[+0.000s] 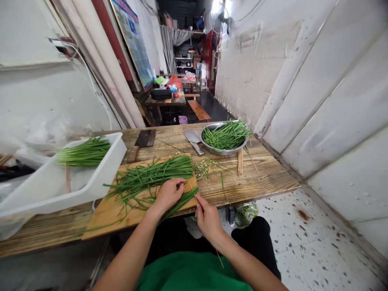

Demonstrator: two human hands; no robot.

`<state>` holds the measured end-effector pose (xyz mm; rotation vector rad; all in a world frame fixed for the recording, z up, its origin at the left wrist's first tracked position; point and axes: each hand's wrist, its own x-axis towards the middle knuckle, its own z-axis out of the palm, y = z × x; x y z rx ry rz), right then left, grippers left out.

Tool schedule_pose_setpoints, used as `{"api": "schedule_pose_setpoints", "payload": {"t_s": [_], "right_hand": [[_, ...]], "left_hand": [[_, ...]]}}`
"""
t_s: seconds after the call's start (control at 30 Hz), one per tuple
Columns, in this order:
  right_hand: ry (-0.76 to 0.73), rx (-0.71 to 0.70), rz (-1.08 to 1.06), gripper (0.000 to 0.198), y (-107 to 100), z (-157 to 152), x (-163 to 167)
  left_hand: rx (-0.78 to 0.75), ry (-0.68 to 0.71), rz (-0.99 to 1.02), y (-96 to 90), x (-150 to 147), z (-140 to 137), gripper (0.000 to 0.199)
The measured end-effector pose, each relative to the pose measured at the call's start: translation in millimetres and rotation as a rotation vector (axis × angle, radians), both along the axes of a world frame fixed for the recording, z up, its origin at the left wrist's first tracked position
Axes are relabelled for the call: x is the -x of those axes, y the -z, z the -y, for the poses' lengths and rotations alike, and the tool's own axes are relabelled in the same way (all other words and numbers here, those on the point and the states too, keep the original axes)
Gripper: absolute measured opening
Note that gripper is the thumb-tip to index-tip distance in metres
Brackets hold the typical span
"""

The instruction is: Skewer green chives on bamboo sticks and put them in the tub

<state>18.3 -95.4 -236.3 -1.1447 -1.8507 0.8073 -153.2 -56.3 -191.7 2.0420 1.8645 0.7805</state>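
Green garlic chives (157,171) lie in a loose pile on a wooden cutting board (103,214). A smaller bunch of chives (183,200) runs under my left hand (170,194), its cut ends pointing right. The left fingers are curled closed by the pile; what they pinch is hidden. At the ends of the small bunch, my right hand (209,216) is closed round a thin bamboo skewer (220,259), whose rear end sticks out below the wrist. The skewer's front tip is close to the chive ends.
A white tray (106,178) with more chives stands left. Behind the board lie a dark-bladed cleaver (145,138) and a steel cleaver (192,137). A metal bowl (224,152) of chives stands right, near bundled skewers (240,161). Trimmings (207,166) litter the wooden table (266,173).
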Motion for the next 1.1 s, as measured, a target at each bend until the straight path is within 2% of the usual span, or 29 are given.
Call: {"api": "schedule_pose_setpoints", "payload": {"t_s": [0.4, 1.1], "right_hand": [[-0.004, -0.007, -0.016, 0.038, 2.6, 0.1, 0.0], [-0.008, 0.006, -0.011, 0.038, 1.4, 0.3, 0.0]], "left_hand": [[-0.042, 0.016, 0.023, -1.7, -0.7, -0.6, 0.027], [0.0, 0.082, 0.042, 1.6, 3.5, -1.5, 0.029]]}}
